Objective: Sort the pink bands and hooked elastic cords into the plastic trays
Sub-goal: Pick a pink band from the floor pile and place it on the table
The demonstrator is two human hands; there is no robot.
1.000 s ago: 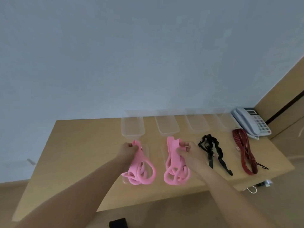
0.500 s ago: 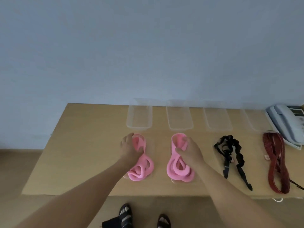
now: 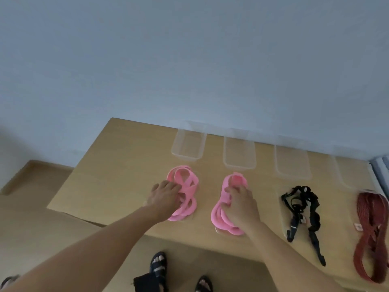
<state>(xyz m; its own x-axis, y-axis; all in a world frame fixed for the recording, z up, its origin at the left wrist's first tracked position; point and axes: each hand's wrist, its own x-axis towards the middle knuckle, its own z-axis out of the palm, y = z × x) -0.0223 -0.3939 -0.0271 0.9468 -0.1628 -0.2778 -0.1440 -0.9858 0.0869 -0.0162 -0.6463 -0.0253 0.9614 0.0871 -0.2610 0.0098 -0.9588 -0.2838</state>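
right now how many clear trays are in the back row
4 trays in a back row: leftmost, second, third, faint fourth at right. More may lie under the bands.

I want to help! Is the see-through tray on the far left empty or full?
Empty. Only the wood table shows through the far-left tray; the pink bands lie nearer, outside it.

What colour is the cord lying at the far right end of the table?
The cord is dark red; the head view shows it.
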